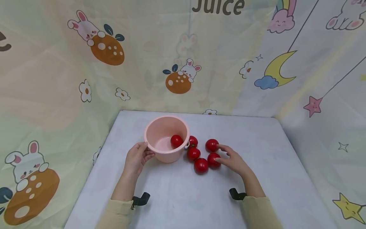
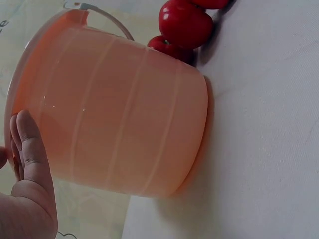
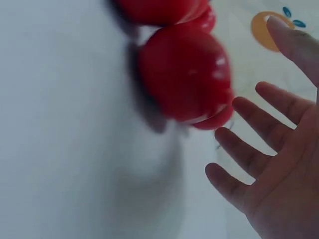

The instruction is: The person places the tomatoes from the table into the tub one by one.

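Gleaming red, round tomatoes [image 1: 201,166] cluster beside a pink bucket [image 1: 166,157].

Brown word "Juice" [image 1: 218,7], printed on the patterned backdrop [image 1: 223,44]

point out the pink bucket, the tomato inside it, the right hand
Pink bucket [image 2: 124,114], left wrist view: outer wall.
Tomato inside it [image 1: 176,141], head view: middle of visible surface.
Right hand [image 1: 235,162], head view: back of the hand.
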Motion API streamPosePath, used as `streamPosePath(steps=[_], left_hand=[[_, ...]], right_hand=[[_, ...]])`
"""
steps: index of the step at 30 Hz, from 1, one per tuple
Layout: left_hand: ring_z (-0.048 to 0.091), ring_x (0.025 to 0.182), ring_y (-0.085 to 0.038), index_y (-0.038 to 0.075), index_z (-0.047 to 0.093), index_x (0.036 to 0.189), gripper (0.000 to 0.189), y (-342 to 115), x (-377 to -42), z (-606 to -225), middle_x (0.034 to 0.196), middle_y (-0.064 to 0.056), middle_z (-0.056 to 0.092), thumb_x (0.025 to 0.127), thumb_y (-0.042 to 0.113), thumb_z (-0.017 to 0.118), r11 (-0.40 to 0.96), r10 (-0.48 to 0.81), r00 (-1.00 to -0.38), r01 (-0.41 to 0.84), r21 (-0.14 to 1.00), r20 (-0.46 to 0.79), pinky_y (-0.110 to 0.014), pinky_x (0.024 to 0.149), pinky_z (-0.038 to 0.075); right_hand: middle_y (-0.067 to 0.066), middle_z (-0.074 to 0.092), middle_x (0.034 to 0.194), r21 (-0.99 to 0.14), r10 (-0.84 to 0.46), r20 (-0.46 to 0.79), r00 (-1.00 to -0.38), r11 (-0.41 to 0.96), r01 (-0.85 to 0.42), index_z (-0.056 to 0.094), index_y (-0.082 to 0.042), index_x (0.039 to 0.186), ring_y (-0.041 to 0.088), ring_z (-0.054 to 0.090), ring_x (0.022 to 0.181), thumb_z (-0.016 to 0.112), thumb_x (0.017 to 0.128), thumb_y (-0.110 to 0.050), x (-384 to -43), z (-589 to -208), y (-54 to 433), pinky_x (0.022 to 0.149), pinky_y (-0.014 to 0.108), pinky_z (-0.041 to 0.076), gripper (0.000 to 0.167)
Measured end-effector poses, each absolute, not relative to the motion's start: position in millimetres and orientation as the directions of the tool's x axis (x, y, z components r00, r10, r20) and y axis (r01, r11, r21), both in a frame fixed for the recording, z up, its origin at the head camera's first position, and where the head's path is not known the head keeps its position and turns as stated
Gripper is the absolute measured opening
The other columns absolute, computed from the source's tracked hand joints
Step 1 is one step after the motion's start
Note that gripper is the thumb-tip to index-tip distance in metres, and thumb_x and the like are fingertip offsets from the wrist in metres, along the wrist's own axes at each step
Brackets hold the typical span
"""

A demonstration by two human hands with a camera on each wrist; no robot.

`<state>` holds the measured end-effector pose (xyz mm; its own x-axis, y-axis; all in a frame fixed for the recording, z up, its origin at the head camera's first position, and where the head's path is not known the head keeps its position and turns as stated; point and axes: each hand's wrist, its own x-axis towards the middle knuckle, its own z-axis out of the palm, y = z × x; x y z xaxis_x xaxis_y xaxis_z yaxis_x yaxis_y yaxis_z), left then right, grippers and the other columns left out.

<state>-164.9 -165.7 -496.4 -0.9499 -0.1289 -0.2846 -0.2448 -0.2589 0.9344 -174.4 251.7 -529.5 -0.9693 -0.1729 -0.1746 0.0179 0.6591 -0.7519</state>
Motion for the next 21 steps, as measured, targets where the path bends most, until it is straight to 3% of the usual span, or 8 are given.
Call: streamPosePath(steps=[6, 21], left_hand=[[0.07, 0.082, -0.018, -0.003, 0.052, 0.126, 0.048, -166.5, -164.4, -496.2, 0.096, -0.009, 0.066, 0.098, 0.036, 0.06, -0.256, -0.128, -0.951, -0.241, 0.936, -0.28, -0.032, 0.081, 0.062], [0.069, 0.079, -0.016, -0.006, 0.05, 0.127, 0.05, -165.5, -163.9, -497.2, 0.093, -0.008, 0.066, 0.099, 0.034, 0.06, -0.266, -0.119, -0.958, -0.223, 0.938, -0.262, -0.031, 0.08, 0.062]], right_hand=[[0.005, 0.043, 0.152, -0.786, -0.174, -0.158, -0.972, 0.618, 0.018, 0.042, -0.029, 0.147, 0.033, 0.037, 0.143, 0.077, 0.082, -0.045, -165.5, -557.5, 258.0, 0.114, 0.061, 0.035, 0.075], [0.006, 0.036, 0.158, -0.767, -0.125, -0.173, -0.977, 0.64, 0.054, 0.038, -0.032, 0.15, 0.035, 0.027, 0.148, 0.081, 0.074, -0.051, -155.2, -579.0, 253.0, 0.115, 0.063, 0.031, 0.089]])
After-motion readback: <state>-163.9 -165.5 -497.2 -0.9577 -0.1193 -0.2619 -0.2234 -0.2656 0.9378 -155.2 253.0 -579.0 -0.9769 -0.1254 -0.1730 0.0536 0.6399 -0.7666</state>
